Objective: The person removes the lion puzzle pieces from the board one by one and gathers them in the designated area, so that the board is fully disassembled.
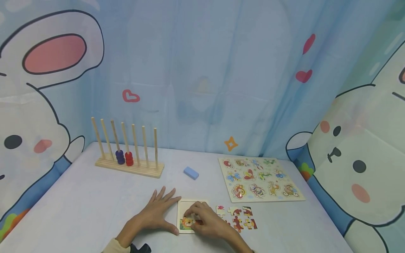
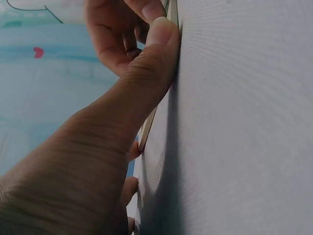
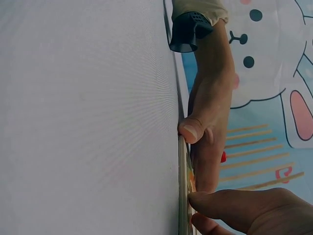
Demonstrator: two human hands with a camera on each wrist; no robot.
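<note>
A small wooden puzzle tray [image 1: 186,204] lies on the table, with pieces showing a lion-like picture [image 1: 186,223] in its lower left part. My left hand [image 1: 158,210] lies flat with fingers spread, its thumb and index fingertip against the tray's left corners. In the left wrist view, the left thumb [image 2: 159,36] rests at the tray's edge. Over the tray, my right hand [image 1: 207,220] has curled fingers and pinches a dark red puzzle piece [image 1: 199,222], mostly hidden under the hand. The right thumb [image 3: 210,201] touches down inside the tray in the right wrist view.
Several loose puzzle pieces [image 1: 248,224] lie right of the tray. Behind stand a blue block [image 1: 191,173], an insect puzzle board [image 1: 262,199] at back right, and a wooden peg rack [image 1: 139,169] with purple and red beads at back left. A printed curtain [image 1: 202,116] hangs behind.
</note>
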